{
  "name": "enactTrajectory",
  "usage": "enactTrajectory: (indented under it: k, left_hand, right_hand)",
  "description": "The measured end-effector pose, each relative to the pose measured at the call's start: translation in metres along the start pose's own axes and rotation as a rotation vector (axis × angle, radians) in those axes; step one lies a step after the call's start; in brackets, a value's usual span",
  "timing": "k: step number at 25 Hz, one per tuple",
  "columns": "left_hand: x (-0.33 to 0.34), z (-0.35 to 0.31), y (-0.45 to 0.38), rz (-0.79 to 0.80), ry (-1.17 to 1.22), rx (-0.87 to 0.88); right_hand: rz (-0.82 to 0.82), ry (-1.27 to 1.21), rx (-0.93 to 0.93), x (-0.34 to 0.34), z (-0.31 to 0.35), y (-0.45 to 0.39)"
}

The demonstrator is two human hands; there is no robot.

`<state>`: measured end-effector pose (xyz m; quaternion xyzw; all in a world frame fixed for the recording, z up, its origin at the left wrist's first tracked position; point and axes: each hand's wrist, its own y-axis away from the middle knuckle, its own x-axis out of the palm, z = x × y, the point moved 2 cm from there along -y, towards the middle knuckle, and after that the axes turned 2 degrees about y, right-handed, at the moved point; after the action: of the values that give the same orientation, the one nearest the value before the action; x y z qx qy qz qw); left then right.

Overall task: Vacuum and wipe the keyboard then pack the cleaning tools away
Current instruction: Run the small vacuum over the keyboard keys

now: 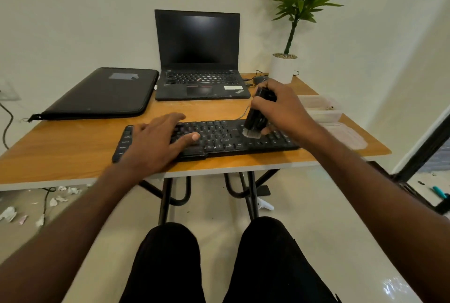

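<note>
A black keyboard [219, 135] lies along the front edge of the wooden table [73, 142]. My left hand [158, 139] rests flat on the keyboard's left half, fingers straight. My right hand [280, 107] grips a small black handheld vacuum [257, 115], held nearly upright. Its grey brush tip touches the keys on the right half of the keyboard.
An open black laptop [199, 59] stands behind the keyboard, with a black sleeve [102, 93] to its left. A clear plastic container [321, 107] and its lid [345, 135] sit at the right edge. A potted plant [283, 66] and a mouse [259, 79] are at the back right.
</note>
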<state>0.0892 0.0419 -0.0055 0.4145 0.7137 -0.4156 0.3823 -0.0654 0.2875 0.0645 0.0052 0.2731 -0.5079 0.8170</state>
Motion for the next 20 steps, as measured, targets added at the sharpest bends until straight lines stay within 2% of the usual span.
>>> enactTrajectory:
  k: [3,5,8,11,15,18,20]
  left_hand:
    - [-0.037,0.054,0.007,0.23,0.053,-0.232]
    - [-0.045,0.087,0.023,0.352,0.18,-0.312]
    - [-0.043,0.107,0.033,0.338,0.407,-0.288]
    - [-0.04,0.116,0.027,0.375,0.437,-0.245]
    - [-0.042,0.128,0.019,0.467,0.495,-0.228]
    - [-0.045,0.13,0.016,0.447,0.535,-0.237]
    - [-0.045,0.13,0.014,0.436,0.564,-0.23]
  right_hand:
    - [0.084,-0.088,-0.007,0.046,0.017,0.002]
    - [0.139,-0.124,-0.056,0.075,0.029,0.004]
    - [0.214,-0.157,-0.177,0.118,0.051,0.006]
    - [0.278,-0.202,-0.232,0.158,0.07,0.006]
    - [0.348,-0.248,-0.183,0.2,0.083,-0.003]
    - [0.464,-0.236,-0.147,0.221,0.087,-0.009]
    - [0.487,-0.194,-0.198,0.23,0.091,-0.008]
